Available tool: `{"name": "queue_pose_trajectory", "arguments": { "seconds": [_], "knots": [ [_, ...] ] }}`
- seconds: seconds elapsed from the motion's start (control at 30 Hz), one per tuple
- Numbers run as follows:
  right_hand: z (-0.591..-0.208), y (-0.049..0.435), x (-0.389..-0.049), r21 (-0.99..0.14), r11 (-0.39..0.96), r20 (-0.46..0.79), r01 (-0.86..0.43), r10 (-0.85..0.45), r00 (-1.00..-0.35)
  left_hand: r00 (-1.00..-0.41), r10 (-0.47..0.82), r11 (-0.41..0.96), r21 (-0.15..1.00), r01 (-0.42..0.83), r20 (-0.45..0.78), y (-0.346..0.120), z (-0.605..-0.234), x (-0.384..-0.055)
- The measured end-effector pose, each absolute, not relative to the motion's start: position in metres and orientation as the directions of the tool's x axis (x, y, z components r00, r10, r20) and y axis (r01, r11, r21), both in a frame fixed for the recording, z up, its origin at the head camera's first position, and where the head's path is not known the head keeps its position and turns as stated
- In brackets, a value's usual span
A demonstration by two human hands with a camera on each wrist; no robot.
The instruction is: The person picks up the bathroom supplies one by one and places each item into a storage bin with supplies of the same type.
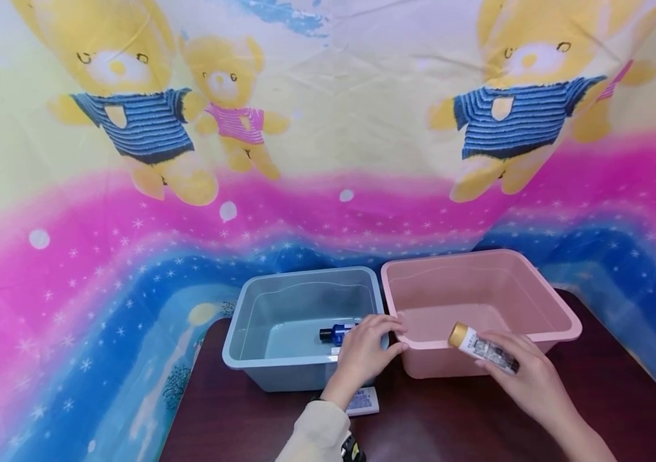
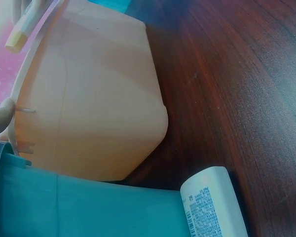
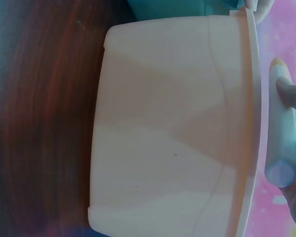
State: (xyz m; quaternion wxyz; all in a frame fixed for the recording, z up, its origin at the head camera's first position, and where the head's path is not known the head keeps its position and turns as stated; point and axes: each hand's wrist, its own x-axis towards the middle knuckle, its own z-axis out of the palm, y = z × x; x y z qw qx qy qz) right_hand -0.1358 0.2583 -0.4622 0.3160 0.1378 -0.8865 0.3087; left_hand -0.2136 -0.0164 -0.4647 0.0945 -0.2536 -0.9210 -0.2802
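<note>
Gold-capped bottle [image 1: 483,349] tilted above the pink bin's near rim [image 1: 429,344], held in my right grip [image 1: 527,372]; left grip [image 1: 365,350] pinches the rim's corner; loosened right fingers could drop it.

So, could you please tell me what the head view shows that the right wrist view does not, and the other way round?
Only the head view: the insides of the blue tub and pink tub, the blue bottle lying in the blue one, and the white container on the table.

Only the right wrist view: the round base of the white bottle and small dark specks on the pink tub's outer wall.

Both: the right hand holding the white bottle, part of the left hand, both tubs and the table.
</note>
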Motion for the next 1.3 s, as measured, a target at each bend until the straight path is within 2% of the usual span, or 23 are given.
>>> {"name": "queue_pose_trajectory", "arguments": {
  "seconds": [0.7, 1.0, 1.3],
  "knots": [
    [-0.457, 0.268, -0.161, -0.411, 0.775, 0.687, -0.48, -0.082, -0.722, -0.865, 0.407, 0.723, 0.475, 0.502, 0.294, -0.015, -0.466, -0.212],
    [-0.456, 0.273, -0.174, -0.443, 0.752, 0.672, -0.489, -0.082, -0.736, -0.864, 0.403, 0.729, 0.465, 0.503, 0.302, -0.016, -0.465, -0.213],
    [-0.457, 0.28, -0.181, -0.463, 0.778, 0.622, -0.425, -0.057, -0.781, -0.869, 0.401, 0.731, 0.471, 0.494, 0.29, -0.016, -0.465, -0.213]
  ]
}}
